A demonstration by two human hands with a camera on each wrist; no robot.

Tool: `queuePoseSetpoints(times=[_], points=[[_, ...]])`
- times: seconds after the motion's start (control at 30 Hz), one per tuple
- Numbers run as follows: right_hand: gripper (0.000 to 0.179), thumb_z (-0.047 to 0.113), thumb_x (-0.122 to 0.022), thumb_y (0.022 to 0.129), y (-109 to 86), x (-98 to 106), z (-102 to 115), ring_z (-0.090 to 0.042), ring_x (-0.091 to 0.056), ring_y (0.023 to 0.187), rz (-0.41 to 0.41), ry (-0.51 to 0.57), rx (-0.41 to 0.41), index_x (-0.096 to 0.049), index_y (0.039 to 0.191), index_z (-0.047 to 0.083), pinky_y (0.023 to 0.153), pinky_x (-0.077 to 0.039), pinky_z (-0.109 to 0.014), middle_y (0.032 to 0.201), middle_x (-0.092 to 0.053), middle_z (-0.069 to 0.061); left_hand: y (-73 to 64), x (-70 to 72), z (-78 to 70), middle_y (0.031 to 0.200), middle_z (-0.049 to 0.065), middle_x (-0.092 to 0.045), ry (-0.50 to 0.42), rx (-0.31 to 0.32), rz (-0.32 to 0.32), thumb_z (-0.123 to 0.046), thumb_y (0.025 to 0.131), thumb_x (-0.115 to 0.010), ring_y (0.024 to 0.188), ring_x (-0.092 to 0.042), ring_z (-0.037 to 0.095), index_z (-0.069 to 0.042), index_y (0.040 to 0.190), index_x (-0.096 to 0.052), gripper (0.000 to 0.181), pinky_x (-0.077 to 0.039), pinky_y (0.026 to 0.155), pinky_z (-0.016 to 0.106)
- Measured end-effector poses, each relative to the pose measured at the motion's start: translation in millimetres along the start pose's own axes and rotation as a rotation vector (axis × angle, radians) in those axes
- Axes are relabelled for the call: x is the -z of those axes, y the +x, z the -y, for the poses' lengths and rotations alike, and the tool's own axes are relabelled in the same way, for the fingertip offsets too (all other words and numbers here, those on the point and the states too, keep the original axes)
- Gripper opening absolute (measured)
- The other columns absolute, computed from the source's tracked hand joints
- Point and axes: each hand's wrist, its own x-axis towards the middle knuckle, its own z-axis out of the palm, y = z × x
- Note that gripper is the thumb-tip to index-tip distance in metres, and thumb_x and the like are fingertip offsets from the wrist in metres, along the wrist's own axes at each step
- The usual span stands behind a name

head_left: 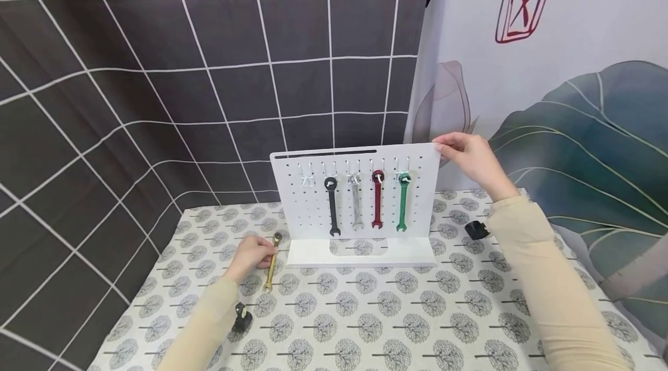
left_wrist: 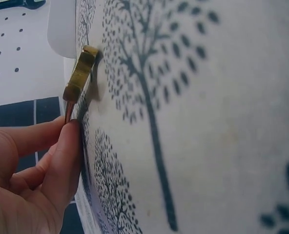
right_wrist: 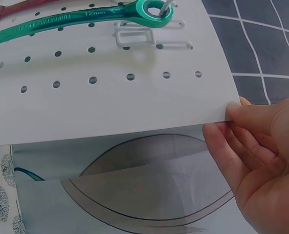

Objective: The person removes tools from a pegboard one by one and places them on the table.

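Observation:
A white pegboard stand (head_left: pixel 313 208) stands upright on the table. From its hooks hang a black wrench (head_left: pixel 333 208), a silver wrench (head_left: pixel 356 203), a red wrench (head_left: pixel 377 203) and a green wrench (head_left: pixel 403 203). The leftmost hook (head_left: pixel 307 179) carries nothing. My left hand (head_left: pixel 253 258) pinches a gold wrench (head_left: pixel 272 269) between thumb and fingers, left of the stand and low over the cloth. With thumb and fingers, my right hand (head_left: pixel 469 159) grips the board's top right corner; the right wrist view shows the thumb on the front face and fingers behind.
A tree-patterned cloth (head_left: pixel 365 313) covers the table. Behind the stand hangs a dark gridded curtain (head_left: pixel 219 93); at the right is a white one with a leaf print (head_left: pixel 590 145). Black wrist devices show beside the left sleeve (head_left: pixel 242 319) and the right sleeve (head_left: pixel 543 266).

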Motion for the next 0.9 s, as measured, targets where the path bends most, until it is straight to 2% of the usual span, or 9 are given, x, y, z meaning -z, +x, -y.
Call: queuePoseSetpoints(times=[0.1, 0.23, 0.33, 0.63, 0.9], points=[[0.034, 0.027, -0.061, 0.103, -1.0, 0.0, 0.1, -0.032, -0.068, 0.090, 0.003, 0.000, -0.002, -0.067, 0.123, 0.000, 0.093, -0.048, -0.049, 0.105, -0.072, -0.021, 0.3, -1.7, 1.9, 0.080, 0.013, -0.067, -0.009, 0.006, -0.006, -0.003, 0.087, -0.072, 0.068, -0.065, 0.018, 0.009, 0.097, -0.067, 0.017, -0.062, 0.063, 0.028], [0.035, 0.029, -0.062, 0.102, -0.6, 0.1, 0.5, -0.022, -0.069, 0.085, 0.006, 0.000, -0.001, -0.067, 0.123, 0.001, 0.091, -0.048, -0.046, 0.104, -0.073, -0.020, 0.9, -3.4, 2.4, 0.079, 0.013, -0.067, -0.004, 0.016, -0.020, -0.005, 0.087, -0.072, 0.067, -0.065, 0.017, 0.008, 0.096, -0.068, 0.016, -0.062, 0.062, 0.028], [0.035, 0.029, -0.062, 0.102, 0.1, 0.3, 0.5, -0.020, -0.068, 0.084, 0.002, -0.008, 0.001, -0.067, 0.123, 0.001, 0.089, -0.048, -0.045, 0.104, -0.073, -0.019, 0.7, -3.9, 1.7, 0.078, 0.013, -0.067, 0.005, 0.016, -0.024, -0.005, 0.087, -0.073, 0.066, -0.065, 0.017, 0.008, 0.095, -0.068, 0.017, -0.062, 0.062, 0.028], [0.035, 0.027, -0.062, 0.102, 0.7, -1.7, 1.0, -0.035, -0.068, 0.092, 0.001, 0.008, -0.007, -0.067, 0.123, 0.000, 0.092, -0.048, -0.048, 0.104, -0.073, -0.021, -3.5, -0.5, 1.0, 0.077, 0.013, -0.066, 0.016, -0.005, -0.035, -0.005, 0.087, -0.073, 0.065, -0.065, 0.017, 0.009, 0.095, -0.067, 0.017, -0.062, 0.062, 0.027], [0.037, 0.031, -0.060, 0.103, -0.9, 1.0, 1.2, -0.032, -0.067, 0.091, 0.008, -0.005, -0.011, -0.066, 0.124, 0.001, 0.093, -0.046, -0.048, 0.102, -0.073, -0.019, -1.9, 1.5, 1.0, 0.082, 0.012, -0.068, 0.016, -0.038, -0.024, -0.008, 0.088, -0.072, 0.068, -0.066, 0.018, 0.006, 0.098, -0.068, 0.017, -0.062, 0.064, 0.029]])
